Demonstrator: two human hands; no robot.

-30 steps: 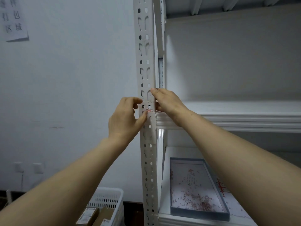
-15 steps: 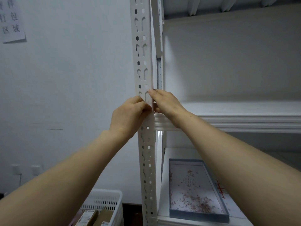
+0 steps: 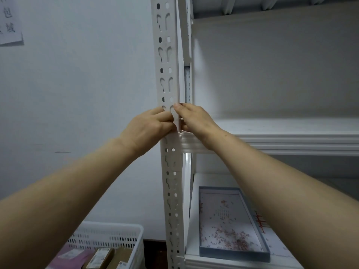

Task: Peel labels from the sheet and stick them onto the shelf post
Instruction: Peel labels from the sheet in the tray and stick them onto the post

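The white perforated shelf post (image 3: 168,55) runs from top to bottom through the middle of the head view. My left hand (image 3: 149,129) has its fingers curled, with the fingertips pressed on the post's front face just above the middle shelf. My right hand (image 3: 196,118) reaches in from the right. Its fingertips lie on the post's front edge and its thumb sits behind that edge. Both hands meet at one spot, and any label under the fingers is hidden. A sheet with red marks (image 3: 260,220) lies on the lower shelf.
A blue-grey shallow tray (image 3: 235,255) holding red scraps sits on the lower shelf. The white middle shelf (image 3: 291,140) juts out to the right. A white slotted basket (image 3: 108,237) with boxes stands on the floor at the lower left. A paper notice (image 3: 9,22) hangs on the wall.
My left hand has moved up and closed onto the post face, covering the small red-edged piece seen by its thumb a second ago. My right hand has stayed in place.
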